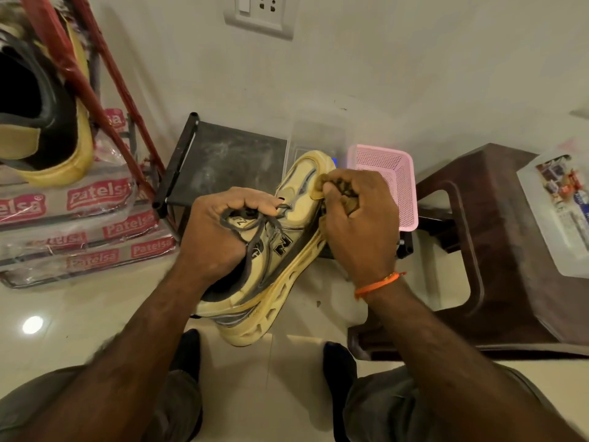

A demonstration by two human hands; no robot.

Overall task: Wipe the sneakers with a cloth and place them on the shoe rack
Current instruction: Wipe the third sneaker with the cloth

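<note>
Beside "Patelsa" packs (95,215), left hand (220,231) gripping "N" sneaker (287,250), right hand (360,218) clutching cloth (347,202).

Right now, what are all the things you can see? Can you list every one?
sneaker: one, pale yellow with grey laces, held up over the floor.
cloth: one, brownish, bunched against the sneaker's toe.
second sneaker: one, yellow and black, upper left on the red rack.
red rack: one, red, left by the wall.
packets: a stack, clear with red labels, lower left on the floor.
black shelf: one, dusty black, behind the sneaker.
pink basket: one, pink, right of the shelf.
brown stool: one, dark brown, right side.
clear box: one, see-through, on the stool.
wall socket: one, white, top.
left hand: holds the sneaker.
right hand: grips the cloth.
</note>
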